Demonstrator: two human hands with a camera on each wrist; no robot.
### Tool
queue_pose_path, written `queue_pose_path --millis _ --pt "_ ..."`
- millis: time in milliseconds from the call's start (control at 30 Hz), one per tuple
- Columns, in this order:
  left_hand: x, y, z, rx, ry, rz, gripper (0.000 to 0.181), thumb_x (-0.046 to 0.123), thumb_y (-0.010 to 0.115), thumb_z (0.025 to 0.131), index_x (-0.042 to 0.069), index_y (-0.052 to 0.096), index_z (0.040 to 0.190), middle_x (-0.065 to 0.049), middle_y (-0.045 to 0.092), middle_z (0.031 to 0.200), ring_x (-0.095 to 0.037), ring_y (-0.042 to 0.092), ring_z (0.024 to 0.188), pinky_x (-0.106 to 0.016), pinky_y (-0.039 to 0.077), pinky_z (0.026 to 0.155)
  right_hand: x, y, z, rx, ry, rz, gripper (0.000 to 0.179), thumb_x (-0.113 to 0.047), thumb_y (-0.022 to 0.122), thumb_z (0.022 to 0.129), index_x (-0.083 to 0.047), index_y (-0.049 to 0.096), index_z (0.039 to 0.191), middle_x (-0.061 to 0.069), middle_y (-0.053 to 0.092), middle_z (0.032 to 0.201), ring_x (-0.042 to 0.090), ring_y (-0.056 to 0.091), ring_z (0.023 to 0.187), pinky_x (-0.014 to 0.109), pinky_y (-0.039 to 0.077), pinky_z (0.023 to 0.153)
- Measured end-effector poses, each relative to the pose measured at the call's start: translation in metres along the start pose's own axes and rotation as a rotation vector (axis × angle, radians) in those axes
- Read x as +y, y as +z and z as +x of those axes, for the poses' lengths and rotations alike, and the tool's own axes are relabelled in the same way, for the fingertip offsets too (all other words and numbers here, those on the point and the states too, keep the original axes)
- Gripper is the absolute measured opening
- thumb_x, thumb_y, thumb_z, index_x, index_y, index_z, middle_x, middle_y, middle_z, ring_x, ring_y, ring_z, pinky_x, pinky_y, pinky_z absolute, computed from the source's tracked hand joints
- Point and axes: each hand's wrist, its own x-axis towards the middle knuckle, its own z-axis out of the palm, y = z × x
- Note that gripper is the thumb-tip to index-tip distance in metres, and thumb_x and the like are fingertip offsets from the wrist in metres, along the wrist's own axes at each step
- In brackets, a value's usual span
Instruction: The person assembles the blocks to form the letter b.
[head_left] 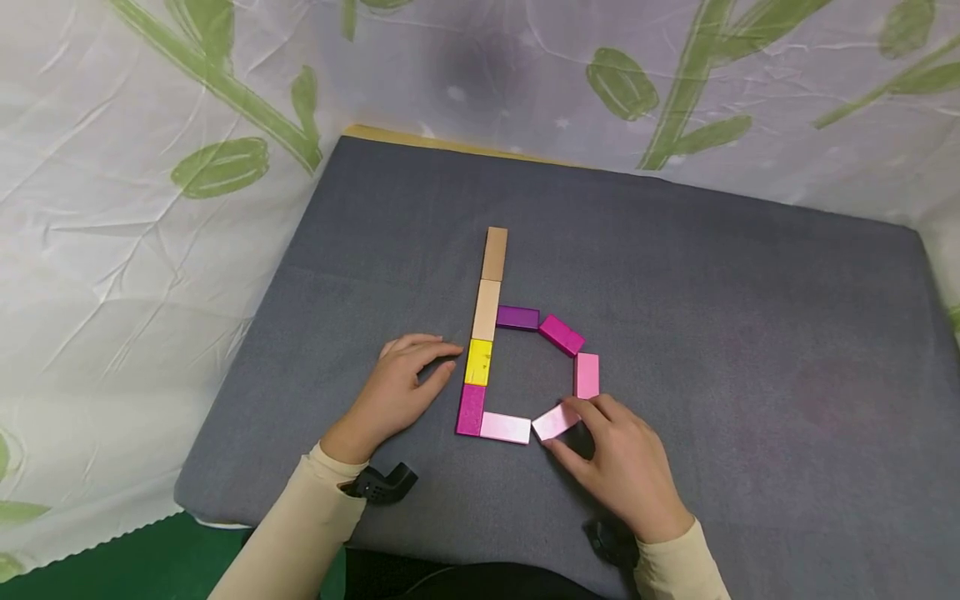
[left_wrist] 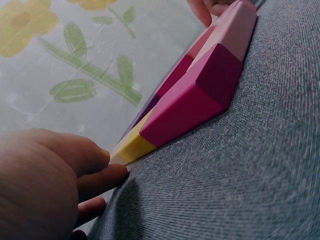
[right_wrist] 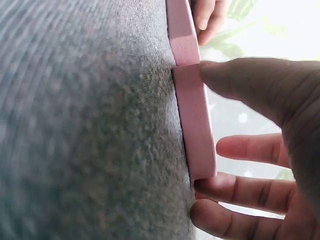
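Observation:
In the head view, rectangular blocks lie end to end on the table like a letter b. My right hand [head_left: 626,454] pinches a slanted pale pink block [head_left: 557,421] at the lower right of the loop, thumb at one end and fingers at the other. It lies flat, by another pale pink block [head_left: 506,427] and a pink block [head_left: 587,375]. Beside the straight column's yellow block [head_left: 479,362], my left hand [head_left: 397,387] rests with relaxed fingers, holding nothing. Below the yellow one is a magenta block [left_wrist: 192,92].
Two tan blocks [head_left: 486,310] form the column's upper part. A purple block [head_left: 518,317] and a second magenta block [head_left: 561,334] make the loop's top. Grey cloth covers the table [head_left: 750,350]; a white curtain with green leaves [head_left: 150,100] hangs around it.

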Motion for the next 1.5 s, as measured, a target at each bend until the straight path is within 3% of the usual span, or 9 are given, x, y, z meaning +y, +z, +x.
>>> queue_pose_path --millis 167,333,467,667,1033,1500 --pt "0.002 0.000 0.001 -0.011 -0.002 -0.004 0.027 0.018 0.072 0.101 0.012 0.077 0.127 -0.006 0.076 0.124 -0.029 0.060 0.130 -0.056 0.036 0.113 0.005 -0.007 -0.002 0.042 0.010 0.025 0.055 -0.041 0.094 0.077 -0.010 0.076 0.119 0.001 0.068 0.092 0.009 0.048 0.065 0.028 0.042 0.053" --pt "0.001 0.000 0.000 -0.005 0.004 -0.007 0.027 0.018 0.072 0.101 0.012 0.077 0.126 -0.006 0.076 0.123 -0.029 0.060 0.130 -0.056 0.036 0.113 0.018 -0.015 0.004 0.097 0.056 0.057 0.037 -0.029 0.089 0.085 -0.011 0.078 0.116 0.002 0.069 0.092 0.010 0.050 0.066 0.031 0.043 0.053" --pt "0.001 0.000 0.000 -0.005 0.006 -0.007 0.027 0.017 0.072 0.101 0.012 0.077 0.127 -0.006 0.076 0.124 -0.029 0.060 0.130 -0.057 0.036 0.113 0.028 -0.017 0.012 0.064 0.110 0.048 0.032 -0.023 0.084 0.090 -0.007 0.077 0.116 0.006 0.070 0.096 0.013 0.052 0.067 0.033 0.044 0.055" --pt "0.002 -0.001 0.000 -0.012 -0.007 -0.006 0.027 0.018 0.072 0.101 0.012 0.077 0.127 -0.007 0.076 0.124 -0.029 0.060 0.130 -0.056 0.036 0.114 0.033 -0.014 0.025 -0.019 0.154 0.057 0.043 -0.025 0.080 0.093 -0.006 0.072 0.130 0.008 0.068 0.097 0.018 0.054 0.073 0.036 0.046 0.060" --pt "0.000 -0.001 -0.001 0.002 0.009 -0.009 0.026 0.017 0.072 0.100 0.011 0.077 0.125 -0.007 0.077 0.122 -0.029 0.061 0.129 -0.056 0.037 0.112 0.032 -0.013 0.029 -0.055 0.119 0.028 0.046 -0.023 0.080 0.093 -0.005 0.072 0.134 0.007 0.063 0.093 0.015 0.046 0.068 0.031 0.037 0.055" --pt "0.002 -0.002 -0.001 0.003 0.009 -0.009 0.026 0.017 0.073 0.100 0.012 0.077 0.125 -0.007 0.077 0.123 -0.029 0.061 0.130 -0.056 0.037 0.112 0.031 -0.012 0.028 -0.068 0.119 0.013 0.048 -0.024 0.078 0.094 -0.006 0.070 0.137 0.010 0.065 0.098 0.018 0.048 0.069 0.033 0.040 0.057"
